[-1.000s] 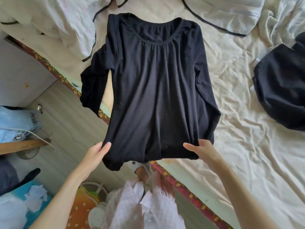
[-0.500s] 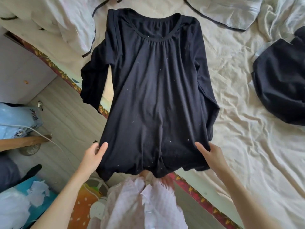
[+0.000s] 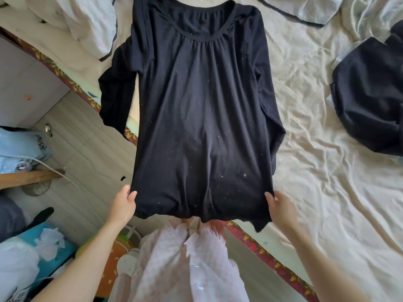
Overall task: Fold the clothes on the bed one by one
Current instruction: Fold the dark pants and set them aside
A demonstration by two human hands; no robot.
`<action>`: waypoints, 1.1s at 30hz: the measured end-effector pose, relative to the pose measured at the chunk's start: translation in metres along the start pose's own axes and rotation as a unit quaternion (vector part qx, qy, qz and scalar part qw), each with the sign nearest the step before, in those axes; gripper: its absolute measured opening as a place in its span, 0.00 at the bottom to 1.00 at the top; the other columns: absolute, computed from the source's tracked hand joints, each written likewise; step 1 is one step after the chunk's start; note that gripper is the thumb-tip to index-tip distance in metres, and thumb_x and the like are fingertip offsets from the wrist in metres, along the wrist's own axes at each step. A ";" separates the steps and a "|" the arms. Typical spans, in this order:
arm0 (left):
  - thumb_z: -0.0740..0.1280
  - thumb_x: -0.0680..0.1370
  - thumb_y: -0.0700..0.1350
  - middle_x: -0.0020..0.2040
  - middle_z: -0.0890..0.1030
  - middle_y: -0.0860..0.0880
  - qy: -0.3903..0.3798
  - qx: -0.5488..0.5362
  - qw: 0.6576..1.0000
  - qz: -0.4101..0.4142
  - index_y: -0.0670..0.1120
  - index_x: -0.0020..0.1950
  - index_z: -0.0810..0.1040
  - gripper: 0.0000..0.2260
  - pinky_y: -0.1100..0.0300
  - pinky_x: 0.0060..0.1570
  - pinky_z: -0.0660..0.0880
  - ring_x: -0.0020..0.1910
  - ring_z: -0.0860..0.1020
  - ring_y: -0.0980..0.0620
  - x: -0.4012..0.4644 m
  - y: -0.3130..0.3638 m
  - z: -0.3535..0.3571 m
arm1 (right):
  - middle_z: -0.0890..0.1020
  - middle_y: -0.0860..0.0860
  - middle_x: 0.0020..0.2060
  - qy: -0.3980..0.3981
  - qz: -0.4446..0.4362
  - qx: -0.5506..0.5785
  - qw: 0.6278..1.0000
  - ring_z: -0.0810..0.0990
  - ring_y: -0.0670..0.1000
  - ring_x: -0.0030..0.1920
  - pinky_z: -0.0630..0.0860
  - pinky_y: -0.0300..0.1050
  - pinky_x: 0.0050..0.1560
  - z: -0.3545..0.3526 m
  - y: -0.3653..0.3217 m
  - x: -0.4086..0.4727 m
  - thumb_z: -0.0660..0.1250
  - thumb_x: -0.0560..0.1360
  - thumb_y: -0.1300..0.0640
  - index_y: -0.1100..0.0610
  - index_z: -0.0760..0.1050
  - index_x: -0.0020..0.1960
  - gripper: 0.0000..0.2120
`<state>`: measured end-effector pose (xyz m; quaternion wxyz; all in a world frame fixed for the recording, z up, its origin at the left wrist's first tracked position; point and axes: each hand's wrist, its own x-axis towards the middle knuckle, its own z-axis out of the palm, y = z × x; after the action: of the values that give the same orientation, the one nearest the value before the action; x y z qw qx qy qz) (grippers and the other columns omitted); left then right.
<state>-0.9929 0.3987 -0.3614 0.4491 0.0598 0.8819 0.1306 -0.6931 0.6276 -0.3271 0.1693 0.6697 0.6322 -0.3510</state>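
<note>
A black long-sleeved top [image 3: 196, 110] lies spread front up on the cream bed sheet [image 3: 327, 192], neckline far from me, hem hanging over the bed's near edge. My left hand [image 3: 123, 204] pinches the hem's left corner. My right hand [image 3: 281, 209] grips the hem's right corner. The left sleeve hangs off the bed's side; the right sleeve lies along the body. A second dark garment [image 3: 370, 94] lies crumpled at the right.
White bedding with black piping [image 3: 87, 22] is bunched at the top left, and more lies at the top right. The bed's red patterned edge [image 3: 268, 256] runs diagonally. The wooden floor on the left holds bags, a cable and a fan.
Both hands have pulled the hem toward me and apart, stretching the top flatter. The hem now hangs further over the bed's edge.
</note>
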 end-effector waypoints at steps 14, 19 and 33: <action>0.57 0.81 0.44 0.78 0.48 0.46 -0.005 0.225 0.918 0.326 0.49 0.77 0.56 0.24 0.49 0.73 0.53 0.77 0.47 0.44 -0.027 0.170 0.085 | 0.78 0.53 0.40 -0.062 0.098 0.381 0.917 0.77 0.52 0.43 0.76 0.42 0.41 -0.055 -0.053 0.079 0.63 0.79 0.60 0.62 0.72 0.42 0.08; 0.55 0.82 0.49 0.78 0.37 0.48 -0.072 0.377 0.860 0.336 0.54 0.78 0.47 0.27 0.40 0.72 0.45 0.76 0.37 0.42 -0.026 0.217 0.111 | 0.77 0.52 0.44 0.043 0.121 0.496 0.859 0.78 0.51 0.45 0.77 0.46 0.42 -0.115 -0.031 0.110 0.59 0.81 0.59 0.60 0.72 0.52 0.05; 0.54 0.83 0.47 0.79 0.44 0.51 -0.125 0.386 0.851 0.333 0.54 0.77 0.54 0.22 0.42 0.73 0.45 0.77 0.40 0.47 -0.016 0.252 0.127 | 0.73 0.53 0.50 0.134 0.192 0.469 0.852 0.74 0.49 0.43 0.75 0.49 0.58 -0.158 -0.036 0.180 0.61 0.79 0.54 0.59 0.67 0.63 0.16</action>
<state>-0.8836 0.6595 -0.3485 0.4258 0.5345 0.7249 -0.0869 -0.6952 0.8699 -0.3329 -0.1873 0.8182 0.2683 -0.4728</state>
